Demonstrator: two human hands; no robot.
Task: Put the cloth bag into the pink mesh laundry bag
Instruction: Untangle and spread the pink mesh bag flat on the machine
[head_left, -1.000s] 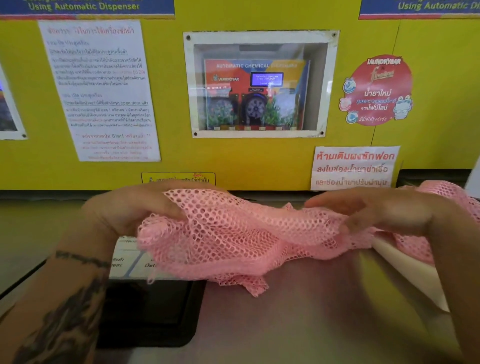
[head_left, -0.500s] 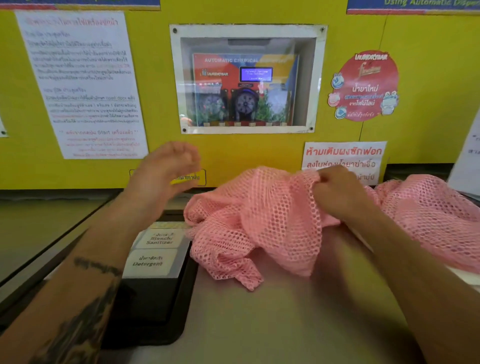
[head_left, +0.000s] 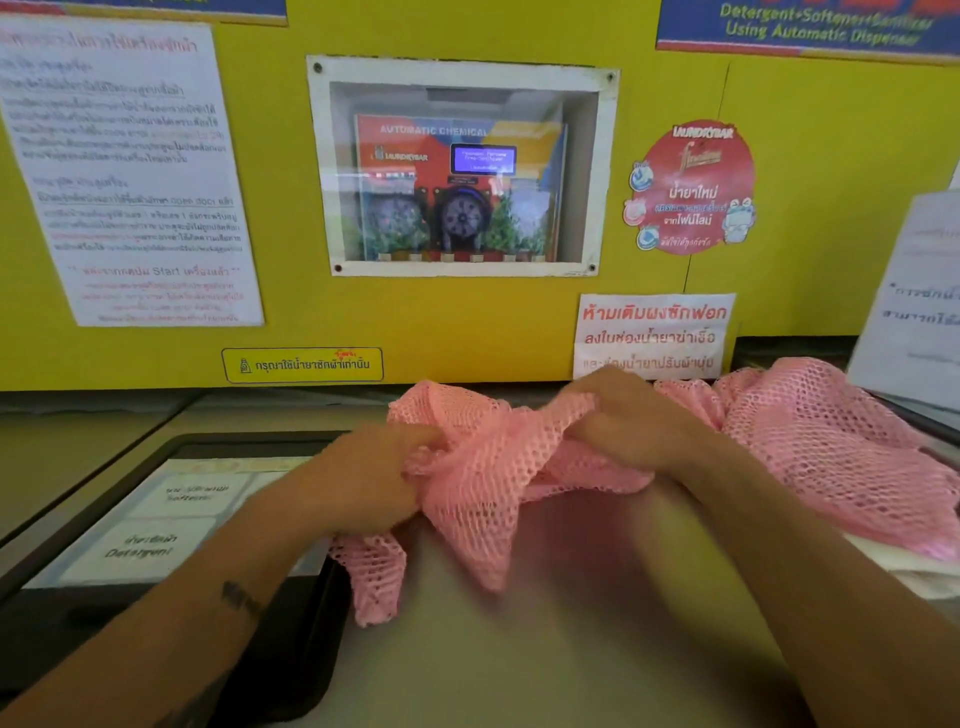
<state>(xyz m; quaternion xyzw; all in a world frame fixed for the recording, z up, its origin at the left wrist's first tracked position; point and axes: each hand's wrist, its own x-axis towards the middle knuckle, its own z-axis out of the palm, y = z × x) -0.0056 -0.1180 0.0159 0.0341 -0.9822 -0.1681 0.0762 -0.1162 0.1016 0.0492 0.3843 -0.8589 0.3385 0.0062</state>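
Presently, both hands were bunched into the pink mesh laundry bag (head_left: 519, 483) on the tabletop (head_left: 519, 665). Left hand (head_left: 363, 478): fingers curled into the netting at the bag's left part, grip clenched on a fold of mesh, a loose tail of net hanging below the hand toward the tabletop's near side. Right hand (head_left: 628, 421): knuckles up, fingers curled round a gathered ridge of the same bag, just beside the left hand; the two grips were close but apart. Motion blur softened both hands, so finger placement beyond this could not be told.

The bag's larger part (head_left: 831, 441) lay spread to the right of the right forearm, draped over a white cloth bag (head_left: 914, 564), of which only a pale edge showed beneath the mesh at the far right.

Left of the hands sat a black detergent drawer lid (head_left: 156, 525) with white labels, one reading "Detergent". Behind stood a yellow wall panel (head_left: 519, 322) carrying a windowed chemical dispenser (head_left: 462, 192), a white printed notice (head_left: 130, 176), a round red sticker (head_left: 693, 187) and a small red-lettered sign (head_left: 654, 332).
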